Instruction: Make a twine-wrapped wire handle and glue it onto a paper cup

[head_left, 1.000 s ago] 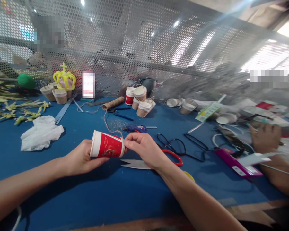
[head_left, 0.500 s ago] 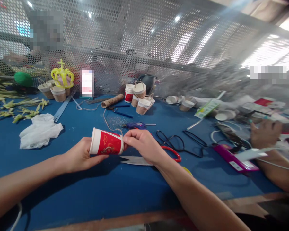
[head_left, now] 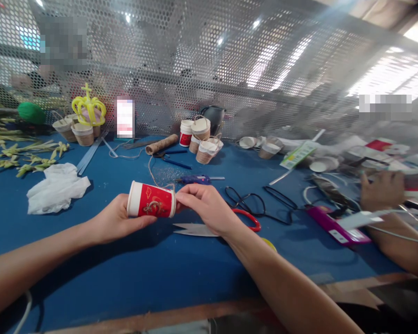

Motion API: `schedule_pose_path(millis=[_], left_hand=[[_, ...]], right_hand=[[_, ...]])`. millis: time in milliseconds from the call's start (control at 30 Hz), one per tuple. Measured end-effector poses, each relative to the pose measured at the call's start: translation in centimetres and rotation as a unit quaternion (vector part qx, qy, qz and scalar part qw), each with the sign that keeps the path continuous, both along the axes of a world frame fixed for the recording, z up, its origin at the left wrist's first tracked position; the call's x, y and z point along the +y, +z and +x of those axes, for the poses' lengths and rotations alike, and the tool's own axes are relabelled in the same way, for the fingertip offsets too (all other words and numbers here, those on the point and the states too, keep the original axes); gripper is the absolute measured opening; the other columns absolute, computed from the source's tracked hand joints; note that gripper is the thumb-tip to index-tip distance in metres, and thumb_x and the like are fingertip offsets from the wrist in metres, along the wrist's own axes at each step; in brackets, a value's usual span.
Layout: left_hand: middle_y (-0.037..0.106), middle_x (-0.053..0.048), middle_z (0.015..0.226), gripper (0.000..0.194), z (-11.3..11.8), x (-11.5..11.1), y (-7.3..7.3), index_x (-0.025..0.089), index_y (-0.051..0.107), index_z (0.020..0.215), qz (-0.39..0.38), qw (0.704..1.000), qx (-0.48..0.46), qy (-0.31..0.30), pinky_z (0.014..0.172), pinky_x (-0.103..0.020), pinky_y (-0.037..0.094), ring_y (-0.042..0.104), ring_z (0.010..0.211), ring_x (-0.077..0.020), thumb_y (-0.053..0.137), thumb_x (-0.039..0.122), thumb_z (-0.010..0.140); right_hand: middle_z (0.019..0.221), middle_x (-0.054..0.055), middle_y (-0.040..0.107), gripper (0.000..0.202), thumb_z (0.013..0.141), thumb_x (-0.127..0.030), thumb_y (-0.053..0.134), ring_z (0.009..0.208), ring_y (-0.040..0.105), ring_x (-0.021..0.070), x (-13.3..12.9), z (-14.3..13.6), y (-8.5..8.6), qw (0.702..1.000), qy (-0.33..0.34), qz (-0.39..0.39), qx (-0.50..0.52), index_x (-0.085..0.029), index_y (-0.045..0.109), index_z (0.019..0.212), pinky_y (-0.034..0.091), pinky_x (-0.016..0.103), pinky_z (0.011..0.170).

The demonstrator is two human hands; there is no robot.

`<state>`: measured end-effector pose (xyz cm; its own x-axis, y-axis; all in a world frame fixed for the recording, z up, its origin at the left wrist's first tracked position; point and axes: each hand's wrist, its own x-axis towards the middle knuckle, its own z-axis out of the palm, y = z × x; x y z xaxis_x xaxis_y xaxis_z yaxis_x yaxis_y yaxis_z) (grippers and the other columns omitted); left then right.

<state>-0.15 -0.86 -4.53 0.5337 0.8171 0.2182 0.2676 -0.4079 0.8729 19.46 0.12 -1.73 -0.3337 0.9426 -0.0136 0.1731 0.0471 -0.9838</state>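
Note:
A red and white paper cup (head_left: 155, 201) lies on its side in the air, in the grasp of my left hand (head_left: 115, 219), whose fingers wrap behind it and whose thumb presses from below. At the cup's base end, my right hand (head_left: 204, 204) pinches the end of a jute twine (head_left: 152, 170); the fingertips touch the base rim and partly hide the twine. That twine leads back to a twine roll (head_left: 162, 144). Under my right hand lie scissors (head_left: 195, 229) with red handles. A blue glue gun (head_left: 195, 179) rests just beyond it.
Twine-wrapped cups (head_left: 205, 152) stand behind, near a perforated metal screen (head_left: 153, 60). Pliers (head_left: 176, 160) lie by the roll. To the left are a crumpled white cloth (head_left: 57, 189) and a yellow crown (head_left: 88, 111). At right, a co-worker's hand (head_left: 382, 190) is near a purple power strip (head_left: 337, 225).
The cup has rolled a little about its long axis, so its printed pattern sits differently. Both hands stay at the cup, and the whole view has shifted slightly.

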Motion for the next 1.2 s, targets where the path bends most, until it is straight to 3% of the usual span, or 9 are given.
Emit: schedule_pose_path(millis=[467, 767, 900, 1000, 1100, 1200], left_hand=[[0.068, -0.005, 0.079, 0.021, -0.19, 0.01, -0.05, 0.011, 0.063, 0.090, 0.102, 0.992, 0.059, -0.032, 0.068, -0.022, 0.048, 0.061, 0.070, -0.0138, 0.051, 0.023, 0.075], [0.068, -0.006, 0.085, 0.022, -0.16, -0.02, 0.12, 0.012, 0.062, 0.093, 0.096, 0.994, 0.052, -0.029, 0.070, -0.023, 0.048, 0.061, 0.074, -0.0146, 0.052, 0.022, 0.076], [0.068, -0.006, 0.087, 0.023, -0.22, -0.03, 0.00, 0.011, 0.062, 0.093, 0.086, 0.994, 0.048, -0.038, 0.073, -0.023, 0.047, 0.061, 0.077, -0.0150, 0.052, 0.021, 0.075], [0.068, -0.005, 0.087, 0.023, -0.16, -0.08, 0.01, 0.012, 0.063, 0.093, 0.040, 0.998, 0.020, -0.032, 0.072, -0.023, 0.047, 0.061, 0.077, -0.0152, 0.056, 0.021, 0.072], [0.069, -0.003, 0.080, 0.019, 0.05, -0.18, 0.32, 0.012, 0.065, 0.085, -0.064, 0.997, -0.032, 0.017, 0.064, -0.022, 0.048, 0.061, 0.068, -0.0140, 0.059, 0.021, 0.069], [0.068, -0.001, 0.070, 0.013, 0.30, -0.15, 0.69, 0.013, 0.067, 0.076, -0.167, 0.978, -0.101, 0.069, 0.059, -0.020, 0.047, 0.059, 0.061, -0.0117, 0.063, 0.021, 0.066]], right_hand=[[0.058, 0.000, 0.061, 0.011, 0.069, -0.020, 0.052, 0.057, 0.057, 0.0113, 0.18, 0.22, -0.37, 0.996, 0.007, 0.039, -0.078, -0.015, 0.057, 0.060, 0.044, 0.024, 0.058], [0.056, -0.001, 0.060, 0.014, 0.071, -0.024, 0.054, 0.056, 0.056, 0.0092, 0.31, 0.16, -0.35, 1.000, 0.015, -0.004, -0.013, -0.015, 0.057, 0.060, 0.045, 0.023, 0.059], [0.055, -0.002, 0.059, 0.012, 0.070, -0.020, 0.053, 0.055, 0.055, 0.0089, 0.26, 0.16, -0.50, 1.000, 0.008, 0.001, -0.030, -0.015, 0.056, 0.059, 0.044, 0.022, 0.058], [0.055, -0.002, 0.059, 0.013, 0.070, -0.020, 0.053, 0.055, 0.055, 0.0091, 0.26, 0.05, -0.56, 1.000, 0.011, -0.007, -0.017, -0.015, 0.055, 0.059, 0.045, 0.023, 0.059], [0.059, -0.001, 0.058, 0.020, 0.075, -0.029, 0.050, 0.057, 0.056, 0.0104, 0.28, -0.15, -0.47, 1.000, 0.020, -0.008, 0.022, -0.015, 0.054, 0.062, 0.046, 0.026, 0.061], [0.063, 0.000, 0.058, 0.023, 0.078, -0.032, 0.046, 0.061, 0.055, 0.0111, 0.14, -0.31, -0.20, 0.999, 0.012, 0.045, -0.014, -0.015, 0.055, 0.065, 0.045, 0.025, 0.062]])
